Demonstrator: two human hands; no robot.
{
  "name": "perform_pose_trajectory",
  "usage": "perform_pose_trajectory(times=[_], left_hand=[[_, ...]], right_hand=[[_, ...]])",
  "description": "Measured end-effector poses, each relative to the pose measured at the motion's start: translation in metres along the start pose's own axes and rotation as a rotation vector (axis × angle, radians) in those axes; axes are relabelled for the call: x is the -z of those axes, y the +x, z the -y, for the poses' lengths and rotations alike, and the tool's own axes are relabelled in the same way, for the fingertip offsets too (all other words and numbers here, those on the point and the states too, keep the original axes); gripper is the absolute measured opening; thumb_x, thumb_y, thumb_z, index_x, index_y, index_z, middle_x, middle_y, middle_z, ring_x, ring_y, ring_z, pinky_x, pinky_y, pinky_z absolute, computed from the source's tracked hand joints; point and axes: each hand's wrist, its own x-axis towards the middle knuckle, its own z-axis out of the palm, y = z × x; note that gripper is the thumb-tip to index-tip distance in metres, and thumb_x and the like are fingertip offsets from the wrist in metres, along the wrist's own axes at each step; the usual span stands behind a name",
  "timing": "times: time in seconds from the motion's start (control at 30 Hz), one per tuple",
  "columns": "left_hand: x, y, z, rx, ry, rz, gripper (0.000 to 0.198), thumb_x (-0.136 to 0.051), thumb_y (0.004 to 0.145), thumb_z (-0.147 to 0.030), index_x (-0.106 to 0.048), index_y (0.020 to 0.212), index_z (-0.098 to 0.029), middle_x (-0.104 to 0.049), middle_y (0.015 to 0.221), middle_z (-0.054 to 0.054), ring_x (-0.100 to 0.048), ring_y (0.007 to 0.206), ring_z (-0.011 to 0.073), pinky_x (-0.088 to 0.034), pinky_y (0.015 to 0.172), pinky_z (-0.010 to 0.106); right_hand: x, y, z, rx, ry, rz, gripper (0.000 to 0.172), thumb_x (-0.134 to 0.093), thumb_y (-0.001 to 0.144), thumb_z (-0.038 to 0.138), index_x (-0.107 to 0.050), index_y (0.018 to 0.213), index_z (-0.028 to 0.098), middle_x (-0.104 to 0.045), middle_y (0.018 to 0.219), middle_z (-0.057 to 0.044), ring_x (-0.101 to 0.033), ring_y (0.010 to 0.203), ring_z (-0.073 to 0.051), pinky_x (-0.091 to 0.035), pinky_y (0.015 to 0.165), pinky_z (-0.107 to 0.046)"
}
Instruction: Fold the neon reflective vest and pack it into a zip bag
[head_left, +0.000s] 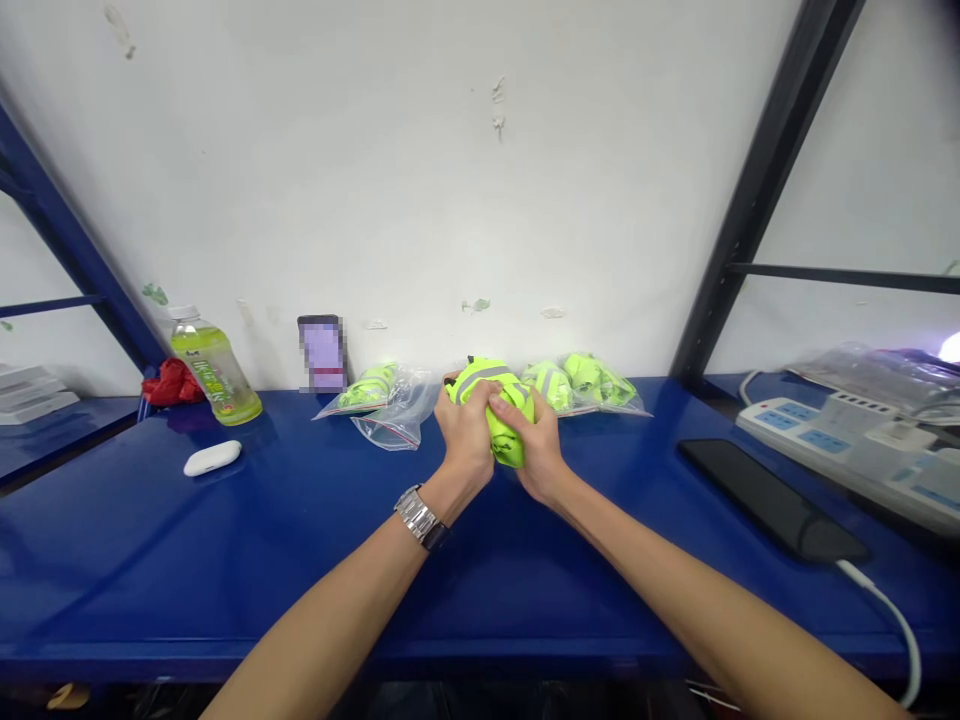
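Note:
Between my hands, above the blue table [315, 560], is a bundled neon-yellow reflective vest [508, 440] with grey stripes. My left hand [466, 430] wraps its left side, and a metal watch [420, 515] is on that wrist. My right hand [536, 440] grips the right side, both thumbs pressing the front of the bundle. Behind on the left lie a clear zip bag [405, 410] and a bagged neon bundle [371, 385]. More bagged neon bundles [592, 380] rest behind on the right, partly hidden by my right hand.
A tilted drink bottle [215, 370], a red crumpled thing [172, 384], a propped phone [324, 355] and a white earbud case [213, 458] stand on the left. To the right are a black phone [772, 500] with a white cable [892, 610] and a power strip [847, 450]. A wall rises behind.

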Motion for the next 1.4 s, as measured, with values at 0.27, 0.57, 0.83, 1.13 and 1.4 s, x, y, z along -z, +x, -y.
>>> perform_pose_trajectory(times=[0.27, 0.57, 0.83, 1.13, 1.4], left_hand=[[-0.012, -0.023, -0.004, 0.290, -0.186, 0.033, 0.029, -0.065, 0.068, -0.027, -0.061, 0.094, -0.015, -0.067, 0.087, 0.004, -0.066, 0.079, 0.0173, -0.053, 0.074, 0.028], [0.002, -0.027, -0.006, 0.750, -0.179, 0.412, 0.043, -0.056, 0.081, -0.051, -0.063, 0.108, -0.018, -0.069, 0.093, 0.010, -0.067, 0.081, 0.0241, -0.056, 0.063, 0.033], [0.008, -0.012, -0.019, 0.853, -0.092, 0.553, 0.043, -0.065, 0.079, -0.049, -0.062, 0.110, -0.019, -0.069, 0.096, 0.011, -0.067, 0.078, 0.0243, -0.057, 0.061, 0.038], [0.010, 0.003, -0.020, 0.507, 0.015, 0.434, 0.036, -0.076, 0.071, -0.030, -0.060, 0.100, -0.018, -0.064, 0.075, 0.004, -0.060, 0.056, 0.0139, -0.048, 0.046, 0.023], [0.016, 0.013, -0.007, -0.044, 0.438, 0.398, 0.028, -0.078, 0.062, -0.025, -0.066, 0.084, -0.014, -0.068, 0.078, 0.003, -0.060, 0.068, 0.0151, -0.048, 0.063, 0.024]], right_hand=[[-0.008, -0.007, 0.014, 0.195, 0.167, -0.157, 0.034, -0.073, 0.060, 0.015, -0.058, 0.090, 0.021, -0.069, 0.094, -0.002, -0.065, 0.082, -0.019, -0.051, 0.076, -0.032], [0.019, 0.001, 0.018, 0.484, -0.239, -0.128, 0.031, -0.068, 0.063, 0.026, -0.062, 0.093, 0.019, -0.070, 0.110, -0.010, -0.063, 0.105, -0.031, -0.045, 0.093, -0.046], [0.028, 0.001, 0.024, 0.629, -0.425, -0.146, 0.033, -0.068, 0.069, 0.032, -0.063, 0.099, 0.020, -0.069, 0.110, -0.008, -0.064, 0.094, -0.027, -0.046, 0.086, -0.040], [0.035, 0.012, 0.024, 0.442, -0.706, -0.073, 0.027, -0.064, 0.074, 0.043, -0.060, 0.088, 0.020, -0.059, 0.075, 0.002, -0.051, 0.064, -0.015, -0.042, 0.061, -0.028], [0.038, 0.020, 0.015, 0.022, -0.536, 0.072, 0.040, -0.058, 0.079, 0.057, -0.061, 0.072, 0.018, -0.060, 0.063, 0.002, -0.056, 0.064, -0.016, -0.044, 0.059, -0.026]])
